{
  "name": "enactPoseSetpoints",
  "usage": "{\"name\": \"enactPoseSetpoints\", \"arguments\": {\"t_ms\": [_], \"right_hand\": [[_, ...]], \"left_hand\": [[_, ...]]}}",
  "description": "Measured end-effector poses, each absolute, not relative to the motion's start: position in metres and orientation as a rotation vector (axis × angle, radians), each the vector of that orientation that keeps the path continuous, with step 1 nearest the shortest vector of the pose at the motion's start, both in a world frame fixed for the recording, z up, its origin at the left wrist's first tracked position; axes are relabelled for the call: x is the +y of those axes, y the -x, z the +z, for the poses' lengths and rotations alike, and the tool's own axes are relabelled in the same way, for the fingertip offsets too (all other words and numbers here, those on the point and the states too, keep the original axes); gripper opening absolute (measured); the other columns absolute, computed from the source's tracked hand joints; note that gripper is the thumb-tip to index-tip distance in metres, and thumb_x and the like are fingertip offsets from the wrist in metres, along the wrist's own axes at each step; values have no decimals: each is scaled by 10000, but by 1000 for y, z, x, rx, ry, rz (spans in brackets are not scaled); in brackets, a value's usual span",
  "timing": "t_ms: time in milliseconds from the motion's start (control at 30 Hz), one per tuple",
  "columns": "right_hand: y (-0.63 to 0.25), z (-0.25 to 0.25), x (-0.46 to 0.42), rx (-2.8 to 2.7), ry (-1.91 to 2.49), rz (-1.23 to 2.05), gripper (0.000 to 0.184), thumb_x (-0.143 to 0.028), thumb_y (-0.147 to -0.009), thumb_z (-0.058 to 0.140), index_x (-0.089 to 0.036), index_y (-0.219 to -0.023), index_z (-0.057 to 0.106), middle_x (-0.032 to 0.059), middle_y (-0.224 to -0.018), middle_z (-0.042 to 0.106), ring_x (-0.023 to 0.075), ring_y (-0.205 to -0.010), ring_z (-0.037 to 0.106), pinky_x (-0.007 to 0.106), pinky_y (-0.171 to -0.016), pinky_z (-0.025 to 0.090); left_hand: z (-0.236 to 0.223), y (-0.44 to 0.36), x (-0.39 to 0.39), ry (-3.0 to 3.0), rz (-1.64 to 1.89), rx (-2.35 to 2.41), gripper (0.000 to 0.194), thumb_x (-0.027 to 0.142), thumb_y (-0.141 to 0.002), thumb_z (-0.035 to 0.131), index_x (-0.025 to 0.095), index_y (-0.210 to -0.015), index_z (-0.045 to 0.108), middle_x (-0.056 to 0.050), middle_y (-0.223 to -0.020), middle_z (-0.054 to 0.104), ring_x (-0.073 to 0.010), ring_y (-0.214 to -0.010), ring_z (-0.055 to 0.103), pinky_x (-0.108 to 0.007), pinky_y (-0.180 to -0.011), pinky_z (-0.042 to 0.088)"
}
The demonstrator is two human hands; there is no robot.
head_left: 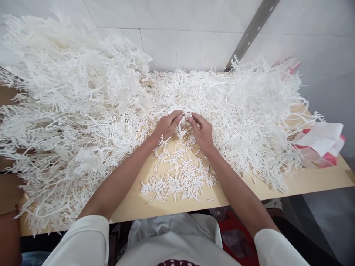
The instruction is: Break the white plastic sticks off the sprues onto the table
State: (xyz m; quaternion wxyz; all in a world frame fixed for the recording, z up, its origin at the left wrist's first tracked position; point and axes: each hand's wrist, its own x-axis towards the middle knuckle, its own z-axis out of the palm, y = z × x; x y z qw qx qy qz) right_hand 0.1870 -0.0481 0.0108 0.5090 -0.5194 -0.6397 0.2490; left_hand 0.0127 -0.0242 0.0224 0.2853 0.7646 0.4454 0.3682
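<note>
My left hand (167,125) and my right hand (204,133) are close together over the middle of the table (138,207). The fingers of both are closed on a white branched plastic sprig (181,132), whose tips splay out below them. Part of it is hidden behind the fingers. Nearer my body lies a loose pile of short white plastic sticks (180,181). Beside my left wrist a separate curved white sprig (163,140) stands out against the tabletop.
A tall heap of white branched sprigs (83,92) covers the left side, and another heap (255,111) lies on the right. A pink-and-white tissue pack (318,146) sits at the right end. Behind is a tiled wall (166,40); another person's arm (9,236) shows at lower left.
</note>
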Motion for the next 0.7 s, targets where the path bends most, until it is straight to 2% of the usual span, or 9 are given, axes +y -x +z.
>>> {"name": "enactPoseSetpoints", "arguments": {"t_ms": [67,167,300,400,500,600,700], "right_hand": [[-187,8,-47,-1518,1255,634,302,-485,-885,599,-265,-1080,670,30,-1059,742,163,-924,700,383,-892,560],[-186,7,-48,-1471,1262,713,288,-482,-849,647,-250,-1019,659,4,-903,755,146,-790,699,328,-765,562],[-185,11,-52,-1503,1278,800,287,-511,-854,629,-263,-997,603,-37,-719,711,129,-640,647,275,-622,506],[-185,14,-53,-1575,1310,732,262,-501,-874,609,-276,-1008,602,-15,-816,719,138,-695,645,296,-669,507],[-186,14,-51,-1687,1323,577,235,-473,-887,602,-270,-996,645,34,-990,689,174,-854,646,343,-748,522],[-187,12,-48,-1705,1281,474,226,-455,-896,595,-255,-975,664,67,-1093,627,195,-981,620,344,-753,529],[-187,11,-47,-1710,1238,498,210,-437,-917,571,-253,-978,651,46,-1013,651,175,-918,625,335,-750,524]], "left_hand": [[21,-13,-22,-2062,1019,1173,427,500,-992,355,226,-1181,623,-43,-1076,708,-142,-934,650,-281,-859,495],[18,-14,-18,-2111,1108,1062,418,494,-977,407,206,-1160,648,-70,-1135,677,-153,-1054,629,-295,-940,489],[16,-12,-16,-2040,1056,985,412,511,-895,571,203,-1152,666,-73,-1184,681,-162,-1053,648,-278,-913,511],[19,-11,-18,-1936,999,989,411,463,-866,627,197,-1177,659,-73,-1203,696,-170,-1065,658,-278,-919,512],[21,-11,-19,-1956,1033,947,348,377,-851,649,203,-1152,658,-60,-1207,694,-171,-1118,640,-289,-973,490],[20,-13,-19,-1936,1074,955,262,315,-848,639,208,-1087,651,-37,-1121,710,-134,-983,661,-249,-852,510],[20,-14,-20,-1901,1105,969,154,274,-843,638,201,-979,646,-11,-1010,711,-94,-829,637,-205,-720,483]]}}
